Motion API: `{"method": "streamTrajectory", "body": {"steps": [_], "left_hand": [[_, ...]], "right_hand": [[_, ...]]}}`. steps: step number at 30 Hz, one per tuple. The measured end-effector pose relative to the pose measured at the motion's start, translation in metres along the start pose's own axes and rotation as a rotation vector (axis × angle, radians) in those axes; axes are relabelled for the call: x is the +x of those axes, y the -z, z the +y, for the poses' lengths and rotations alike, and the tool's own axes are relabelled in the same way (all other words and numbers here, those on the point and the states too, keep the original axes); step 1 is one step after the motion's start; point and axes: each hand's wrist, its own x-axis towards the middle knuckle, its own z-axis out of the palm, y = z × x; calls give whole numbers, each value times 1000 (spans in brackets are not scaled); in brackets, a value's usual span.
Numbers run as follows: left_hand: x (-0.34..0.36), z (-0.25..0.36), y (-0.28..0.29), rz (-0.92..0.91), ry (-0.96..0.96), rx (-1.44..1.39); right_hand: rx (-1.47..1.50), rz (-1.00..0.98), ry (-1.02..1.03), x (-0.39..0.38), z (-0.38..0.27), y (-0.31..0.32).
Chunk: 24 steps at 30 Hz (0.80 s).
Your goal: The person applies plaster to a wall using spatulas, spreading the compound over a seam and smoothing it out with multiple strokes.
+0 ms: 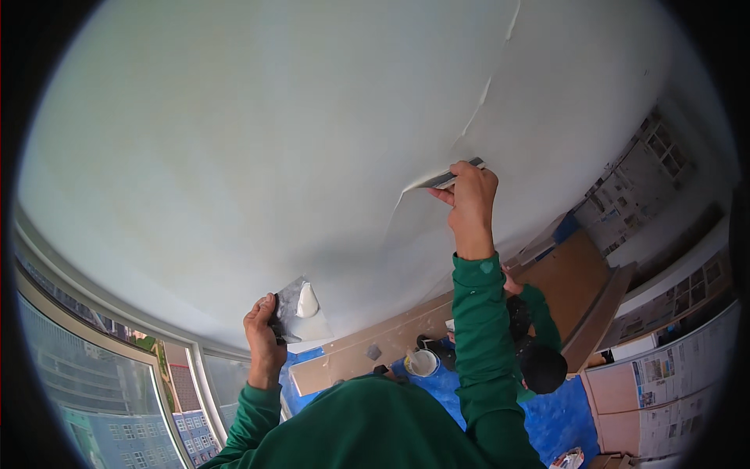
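Note:
My right hand (473, 199) grips a wide putty knife (447, 180), its blade laid against the pale wall surface (258, 133). A thin ridge of white filler (485, 92) runs along the surface above the blade, and a fainter line continues below it. Lower on the left, my left hand (263, 324) is closed around the dark handle of a second broad scraper (291, 311). On that scraper's metal face sits a lump of white filler (307, 300). A soft shadow falls on the wall between my hands.
A co-worker in a green sleeve and dark cap (543, 369) is below on the right. A bucket of white filler (422, 363) stands near a long brown board (367, 348). Blue sheeting (558, 418) covers the floor. Windows (101, 383) line the left; papered panels (672, 375) stand right.

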Motion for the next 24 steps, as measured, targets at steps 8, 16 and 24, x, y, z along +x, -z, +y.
{"method": "streamTrajectory", "body": {"steps": [8,16,24], "left_hand": [[1,9,-8,-65,94,3],[-5,19,-9,-33,119,-30],[-6,20,-11,-114,242,-99]], "right_hand": [[-219,-19,220,7,-140,-63],[-541,15,450,14,-293,-151],[-622,-249,762,-64,-253,-180]]}}
